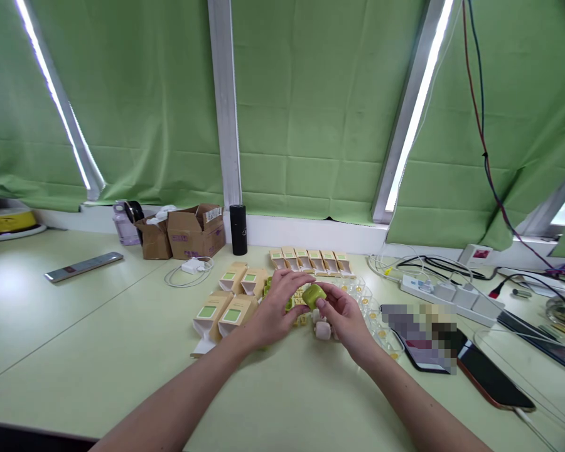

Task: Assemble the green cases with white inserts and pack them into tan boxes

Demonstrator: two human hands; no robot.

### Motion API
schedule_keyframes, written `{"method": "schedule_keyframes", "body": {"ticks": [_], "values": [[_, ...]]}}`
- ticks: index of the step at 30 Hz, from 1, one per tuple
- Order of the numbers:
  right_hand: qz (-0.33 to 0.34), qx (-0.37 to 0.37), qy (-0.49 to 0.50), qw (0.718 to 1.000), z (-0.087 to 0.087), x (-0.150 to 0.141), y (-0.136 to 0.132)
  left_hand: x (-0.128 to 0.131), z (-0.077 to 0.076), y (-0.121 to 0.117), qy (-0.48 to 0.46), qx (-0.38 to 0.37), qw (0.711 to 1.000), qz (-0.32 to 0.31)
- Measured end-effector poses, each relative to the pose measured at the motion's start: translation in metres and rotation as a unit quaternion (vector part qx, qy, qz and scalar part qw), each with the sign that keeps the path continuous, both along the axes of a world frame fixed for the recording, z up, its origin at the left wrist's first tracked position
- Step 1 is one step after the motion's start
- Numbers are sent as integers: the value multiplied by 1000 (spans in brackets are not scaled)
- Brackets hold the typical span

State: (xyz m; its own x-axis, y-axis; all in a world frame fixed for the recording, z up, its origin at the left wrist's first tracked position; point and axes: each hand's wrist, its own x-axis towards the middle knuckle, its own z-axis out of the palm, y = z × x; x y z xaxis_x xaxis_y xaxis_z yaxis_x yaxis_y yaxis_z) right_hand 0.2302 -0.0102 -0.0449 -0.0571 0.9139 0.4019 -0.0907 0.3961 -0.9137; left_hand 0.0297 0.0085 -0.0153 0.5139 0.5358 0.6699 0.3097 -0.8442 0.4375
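Note:
Between my two hands is a small glossy green rounded piece (314, 295), held just above the table. My left hand (279, 309) closes on its left side, thumb below and fingers above. The thumb and fingers of my right hand (343, 316) grip it from the right. Pale pinkish-white small blocks (322, 330) lie under my right hand, partly covered by it. Behind my hands are yellow-green small parts (302, 319), mostly hidden. Clear plastic cups (365, 295) with yellowish centres stand in rows to the right of my right hand.
Cream boxes with green labels (233, 314) lie left of my hands; a row of similar boxes (311, 260) stands behind. Phones (492, 370), a power strip (452, 298) and cables occupy the right. Farther back are cardboard boxes (196, 235) and a black cylinder (238, 230).

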Motion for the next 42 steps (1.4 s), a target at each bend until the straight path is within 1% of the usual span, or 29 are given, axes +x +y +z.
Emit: {"method": "schedule_keyframes", "body": {"ticks": [5,7,10,12,15,16,18,20,21,24,26,27,29,31,34,38,40,41,42], "values": [[-30,9,-12,999,1,-2,-1,2,-2,-3,12,-23,999,-30],[-37,15,-10,999,3,-1,-2,3,-4,-1,-8,-42,998,-35],[-69,22,-18,997,9,4,-3,3,-6,4,-68,-92,993,-19],[-104,34,-31,994,14,12,-2,2,-8,10,-125,-150,981,-11],[-181,67,-91,977,18,23,-1,2,-8,17,-221,-242,944,-39],[-204,90,-128,966,18,25,-1,2,-7,19,-251,-263,930,-51],[-224,151,-223,937,16,25,-2,2,-6,21,-302,-292,905,-70],[-214,210,-331,895,11,19,-2,2,-6,23,-339,-315,883,-82],[-209,226,-384,871,9,15,-3,3,-7,24,-355,-326,872,-87],[-208,222,-532,790,4,-3,-4,2,-10,28,-395,-352,843,-99],[-198,207,-601,746,3,-14,-4,1,-13,31,-415,-357,830,-105],[-192,200,-628,728,3,-18,-3,1,-14,32,-421,-358,826,-108],[-180,185,-667,699,3,-24,0,0,-15,33,-426,-361,821,-117],[-167,168,-692,682,3,-28,3,-1,-15,33,-427,-364,818,-125],[-156,153,-707,673,1,-33,6,-2,-16,32,-426,-368,816,-130],[-154,152,-703,678,-1,-34,5,-2,-15,31,-424,-373,814,-134],[-159,155,-682,697,1,-31,2,-2,-14,30,-426,-372,814,-134],[-164,155,-661,716,3,-27,1,-2,-14,30,-425,-372,814,-133],[-171,155,-631,741,5,-24,0,-2,-13,30,-424,-373,815,-133]]}}
